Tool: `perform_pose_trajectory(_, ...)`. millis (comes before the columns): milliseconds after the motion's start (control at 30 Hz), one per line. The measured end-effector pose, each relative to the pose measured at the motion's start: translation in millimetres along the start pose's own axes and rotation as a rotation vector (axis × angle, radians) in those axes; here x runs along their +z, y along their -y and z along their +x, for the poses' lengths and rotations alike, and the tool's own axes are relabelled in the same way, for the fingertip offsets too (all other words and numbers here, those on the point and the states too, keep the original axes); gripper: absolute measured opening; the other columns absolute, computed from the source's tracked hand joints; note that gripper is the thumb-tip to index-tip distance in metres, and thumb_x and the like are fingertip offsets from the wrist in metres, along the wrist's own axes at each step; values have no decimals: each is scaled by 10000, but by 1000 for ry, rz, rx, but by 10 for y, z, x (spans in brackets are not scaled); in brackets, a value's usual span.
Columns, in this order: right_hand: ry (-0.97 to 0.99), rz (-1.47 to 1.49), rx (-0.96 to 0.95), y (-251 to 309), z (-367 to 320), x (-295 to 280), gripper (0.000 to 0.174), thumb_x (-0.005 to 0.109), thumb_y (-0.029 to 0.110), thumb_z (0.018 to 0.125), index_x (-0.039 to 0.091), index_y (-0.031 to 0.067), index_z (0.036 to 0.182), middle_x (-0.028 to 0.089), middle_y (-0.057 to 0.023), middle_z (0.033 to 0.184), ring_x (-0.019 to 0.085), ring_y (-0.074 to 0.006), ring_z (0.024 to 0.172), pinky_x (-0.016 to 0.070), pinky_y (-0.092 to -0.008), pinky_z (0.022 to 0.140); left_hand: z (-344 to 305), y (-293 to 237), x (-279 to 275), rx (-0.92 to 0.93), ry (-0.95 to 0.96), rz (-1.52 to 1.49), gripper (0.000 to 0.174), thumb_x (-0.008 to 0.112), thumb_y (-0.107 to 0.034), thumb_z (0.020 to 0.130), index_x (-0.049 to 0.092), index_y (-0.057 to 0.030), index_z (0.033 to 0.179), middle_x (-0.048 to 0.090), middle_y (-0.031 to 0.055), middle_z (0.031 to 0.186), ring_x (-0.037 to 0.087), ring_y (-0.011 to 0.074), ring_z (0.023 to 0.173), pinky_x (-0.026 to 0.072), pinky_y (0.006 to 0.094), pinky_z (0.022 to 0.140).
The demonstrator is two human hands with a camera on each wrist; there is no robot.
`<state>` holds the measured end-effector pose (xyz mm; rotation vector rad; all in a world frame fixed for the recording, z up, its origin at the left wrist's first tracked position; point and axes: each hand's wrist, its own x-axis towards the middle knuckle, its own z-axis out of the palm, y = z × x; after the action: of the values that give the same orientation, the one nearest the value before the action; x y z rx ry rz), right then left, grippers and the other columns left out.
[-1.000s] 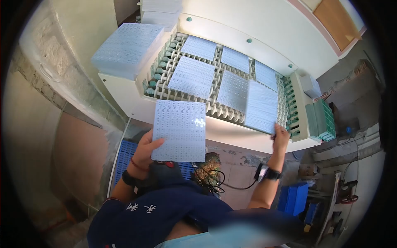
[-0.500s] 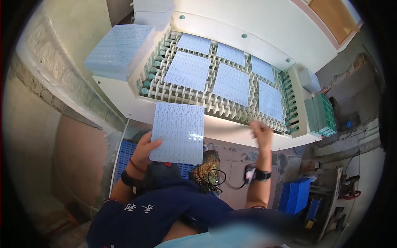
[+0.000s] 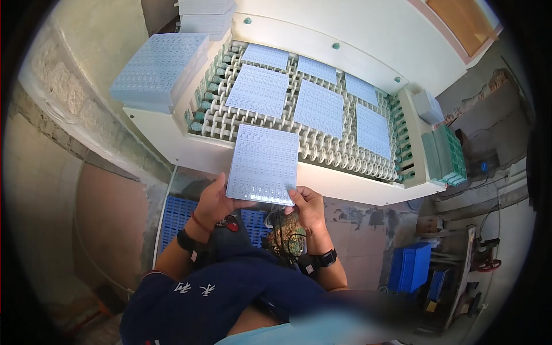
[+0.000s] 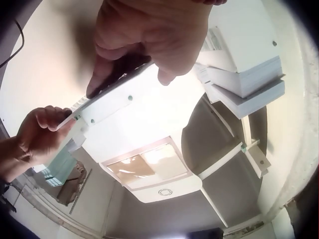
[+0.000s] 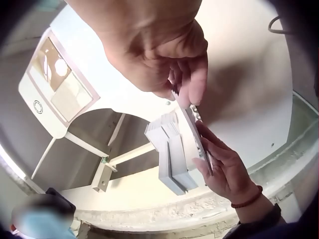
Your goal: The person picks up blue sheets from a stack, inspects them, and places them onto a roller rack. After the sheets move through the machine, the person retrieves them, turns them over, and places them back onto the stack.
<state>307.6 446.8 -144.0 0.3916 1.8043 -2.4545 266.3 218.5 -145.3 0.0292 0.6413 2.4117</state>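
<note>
A light-blue square panel [image 3: 263, 158] with rows of small marks is held in front of the machine's near edge, apparently in a thin stack. My left hand [image 3: 215, 202] supports it from below at the lower left; its fingers reach underneath and its thumb stands off the edge. At the lower right corner my right hand [image 3: 310, 211] pinches it, thumb on top. In the right wrist view the panel [image 5: 188, 118] appears edge-on between the right hand [image 5: 162, 52] and left hand [image 5: 230, 174]. Several similar panels [image 3: 319, 108] lie on white rollers [image 3: 330, 154].
A tall stack of panels [image 3: 161, 63] stands on the machine's left end, with white stacks [image 3: 207, 23] behind it. Green racks [image 3: 449, 155] are at the right end. Below are a blue crate [image 3: 178, 221], cables and a blue bin [image 3: 409, 267].
My right hand has released a panel on the rollers at the right and come back to grip the held panel's corner. That panel has shifted slightly right and up; my left thumb has left its face.
</note>
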Motion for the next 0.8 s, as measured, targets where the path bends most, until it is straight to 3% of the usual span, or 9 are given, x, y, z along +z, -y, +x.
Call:
perform_pose_trajectory(133,-6,-70,-20,-65,6,-40,216,583,128,830,588,-77,899,614,-93,695,564,-105,521,484,-193,470,-108,43,-85,-71,-17,54,461,286,-287,931,341,58,1232,478,221,1169,504,349,1053,449,487,843)
perform_pose_trajectory(333,-110,-155,-19,88,-71,32,228,573,132,838,589,-82,913,614,-90,693,560,-104,523,483,-195,483,-46,29,-78,12,-45,185,385,356,-221,919,458,85,1128,540,245,1065,564,359,954,533,430,720)
perform_pose_trajectory(400,-143,-231,-35,119,-102,30,228,577,137,837,593,-80,907,612,-84,681,553,-97,520,472,-195,477,-14,45,-121,6,-72,215,320,408,-153,901,479,85,1102,568,206,1027,598,313,894,546,381,669)
perform_pose_trajectory(467,-219,-449,-188,134,-135,37,221,587,142,831,600,-72,884,603,-68,650,533,-80,514,439,-198,457,5,50,-105,20,-89,248,299,428,-137,892,496,83,1081,580,194,1003,606,291,877,550,368,657)
perform_pose_trajectory(567,-268,-524,-227,150,-154,18,206,592,139,826,605,-63,861,594,-55,624,513,-66,511,414,-204,446,41,47,-51,43,-126,305,270,456,-122,881,521,76,1053,596,175,970,616,255,852,554,353,640)
perform_pose_trajectory(700,-288,-501,-223,118,-146,-49,191,583,123,827,596,-66,848,593,-58,631,530,-74,512,426,-198,447,71,55,-49,59,-162,294,266,464,-129,880,532,68,1044,600,162,965,619,230,832,555,341,617)
perform_pose_trajectory(800,-237,-239,-87,127,-141,-185,173,563,104,832,586,-67,843,594,-68,640,546,-93,507,438,-198,440,91,35,-126,102,-211,230,275,461,-141,882,534,71,1041,604,163,955,623,231,816,553,322,603)
